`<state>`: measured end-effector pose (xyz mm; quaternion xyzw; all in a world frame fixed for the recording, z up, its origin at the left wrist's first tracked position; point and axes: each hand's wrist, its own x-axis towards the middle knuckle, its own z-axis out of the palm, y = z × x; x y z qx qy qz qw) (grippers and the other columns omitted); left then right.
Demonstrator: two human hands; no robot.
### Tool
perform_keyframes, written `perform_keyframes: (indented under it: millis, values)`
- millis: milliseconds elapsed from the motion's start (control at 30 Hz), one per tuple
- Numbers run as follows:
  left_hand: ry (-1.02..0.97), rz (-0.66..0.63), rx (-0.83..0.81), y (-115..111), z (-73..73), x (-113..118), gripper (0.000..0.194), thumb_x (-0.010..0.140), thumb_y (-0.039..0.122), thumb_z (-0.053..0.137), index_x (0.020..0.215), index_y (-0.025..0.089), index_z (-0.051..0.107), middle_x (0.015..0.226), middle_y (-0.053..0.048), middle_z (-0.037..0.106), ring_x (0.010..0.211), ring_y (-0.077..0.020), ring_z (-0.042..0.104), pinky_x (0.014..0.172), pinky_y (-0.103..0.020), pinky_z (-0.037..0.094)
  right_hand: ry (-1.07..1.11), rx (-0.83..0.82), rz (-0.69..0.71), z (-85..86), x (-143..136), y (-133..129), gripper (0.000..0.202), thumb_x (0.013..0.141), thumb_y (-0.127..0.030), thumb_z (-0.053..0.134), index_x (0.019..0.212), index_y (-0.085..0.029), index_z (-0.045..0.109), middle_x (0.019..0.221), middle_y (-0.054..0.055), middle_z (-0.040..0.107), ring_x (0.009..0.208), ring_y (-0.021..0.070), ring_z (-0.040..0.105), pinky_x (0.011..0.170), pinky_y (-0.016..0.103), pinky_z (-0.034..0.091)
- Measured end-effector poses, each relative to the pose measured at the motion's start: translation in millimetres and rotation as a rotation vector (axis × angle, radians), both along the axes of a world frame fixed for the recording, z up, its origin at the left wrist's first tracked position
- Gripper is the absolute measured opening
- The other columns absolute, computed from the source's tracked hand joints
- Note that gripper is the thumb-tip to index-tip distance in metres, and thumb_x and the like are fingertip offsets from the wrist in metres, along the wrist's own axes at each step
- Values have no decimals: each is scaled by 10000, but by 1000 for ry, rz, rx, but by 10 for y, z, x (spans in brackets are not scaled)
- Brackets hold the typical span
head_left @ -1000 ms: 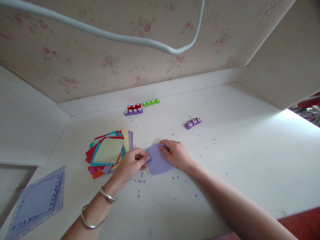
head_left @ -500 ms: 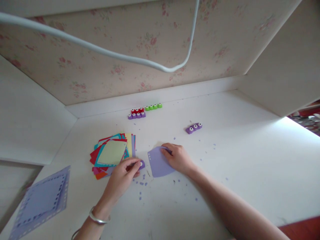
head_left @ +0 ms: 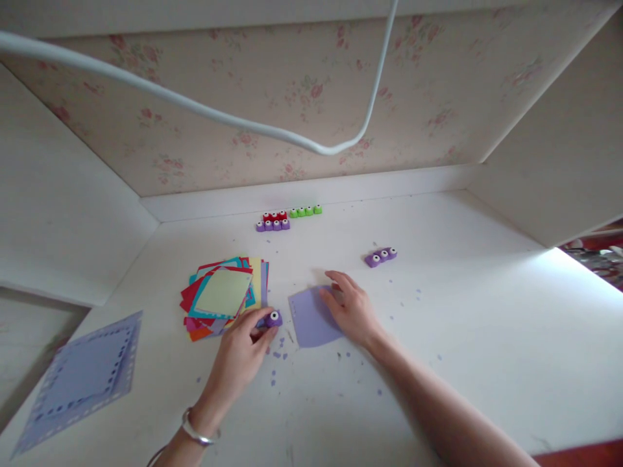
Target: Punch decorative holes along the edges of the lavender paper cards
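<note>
L hand [head_left: 242, 350] is closed in a pinch on a small purple punch [head_left: 274, 318], white top w/ a black dot showing, just left of the lilac sheet [head_left: 314, 321] w/ a gap btwn. Sheet's on the white desk [head_left: 438, 415] btwn the two hands. R hand [head_left: 354, 312] is half open, fingers loosely apart, nothing gripped afaict, thumb over the sheet's upper R part; can't tell if it's actually pressing. That hand covers some of the sheet's R side, and the tiny marks by its upper L corner are too small to make out tbh. L hand also hides the near R corner of the coloured paper stack [head_left: 224, 295]. Both forearms get cut off at the bottom, fwiw.
</note>
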<state>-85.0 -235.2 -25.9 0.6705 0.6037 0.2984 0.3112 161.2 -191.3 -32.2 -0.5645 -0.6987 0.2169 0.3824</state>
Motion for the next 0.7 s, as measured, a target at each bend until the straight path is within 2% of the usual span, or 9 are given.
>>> perform_keyframes:
  millis: [67,133,200,267,367,467,567,633,700]
  values:
    - [22,26,41,-28,55,28,309,857,346,598,1132,207,591,947,-61,703,576,-139,655,600,-262,573,-8,98,3,30,18,-20,373,894,-279,536,1251,-171,540,1272,138,581,1199,264,503,1005,469,408]
    - [14,51,90,-71,117,70,332,848,349,616,1148,212,579,941,-51,708,599,-143,661,611,-263,575,18,131,55,89,21,-63,378,897,-270,538,1266,-188,533,1281,131,576,1216,259,492,1020,481,401]
    - [-25,45,126,-117,165,126,333,851,336,620,1158,220,567,1003,-48,699,677,-149,680,655,-270,585,88,100,185,166,-7,-133,376,898,-275,547,1269,-212,537,1259,120,590,1166,245,538,980,454,451]
    - [-82,12,149,-157,186,194,334,862,311,613,1178,227,549,1055,-48,684,754,-155,689,711,-281,591,165,50,377,244,-67,-216,374,893,-277,565,1264,-227,547,1238,110,605,1126,233,571,947,420,488]
    - [-151,-40,172,-185,171,301,344,877,270,599,1211,232,526,1007,-37,687,774,-153,689,737,-281,593,274,-25,574,321,-174,-315,373,892,-262,576,1264,-243,559,1219,93,615,1081,209,598,902,369,527]
    - [-171,-70,196,-165,137,407,353,886,235,592,1231,244,519,944,-18,688,775,-144,684,741,-265,587,359,-93,519,329,-212,-333,314,872,-264,615,1185,-244,622,1127,80,639,963,183,636,792,309,570]
    - [-185,-114,225,-108,115,498,358,899,221,574,1251,253,512,1045,-31,665,836,-139,674,789,-266,574,381,-132,441,300,-129,-259,307,838,-280,661,1143,-245,656,1059,70,651,853,165,654,721,289,580]
    - [-202,-143,238,-63,100,539,354,912,219,552,1261,247,503,1141,-51,625,872,-137,661,803,-268,567,376,-107,381,277,-3,-160,315,838,-288,658,1151,-254,663,1069,71,657,874,175,657,740,306,575]
    - [-193,-171,250,-24,78,555,304,922,220,532,1225,237,527,1173,-61,598,907,-141,646,810,-272,560,397,-59,243,253,181,-29,282,830,-307,663,1105,-254,689,1070,70,670,914,192,656,788,339,561]
